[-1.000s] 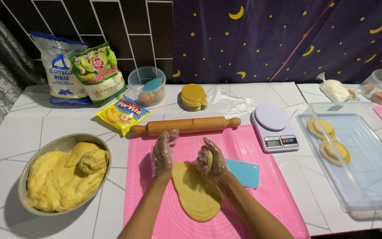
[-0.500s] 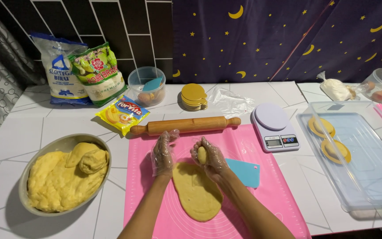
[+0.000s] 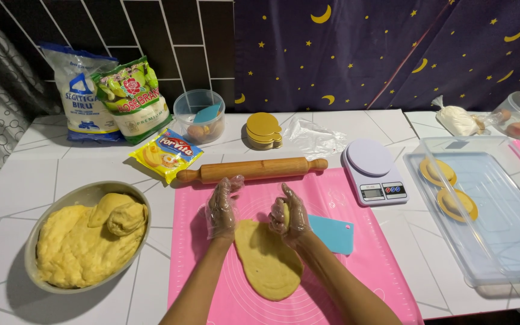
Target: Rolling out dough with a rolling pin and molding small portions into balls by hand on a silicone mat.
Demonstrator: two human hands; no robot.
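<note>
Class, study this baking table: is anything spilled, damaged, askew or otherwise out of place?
Nothing stands out. The flattened dough lies wholly on the pink mat, the rolling pin rests along the mat's far edge, and no spill shows on the tiles.

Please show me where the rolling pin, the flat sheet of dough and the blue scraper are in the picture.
rolling pin (image 3: 253,170): head view, middle of the wooden barrel.
flat sheet of dough (image 3: 267,265): head view, centre of the sheet on the pink mat.
blue scraper (image 3: 334,235): head view, middle of its flat blade.
</note>
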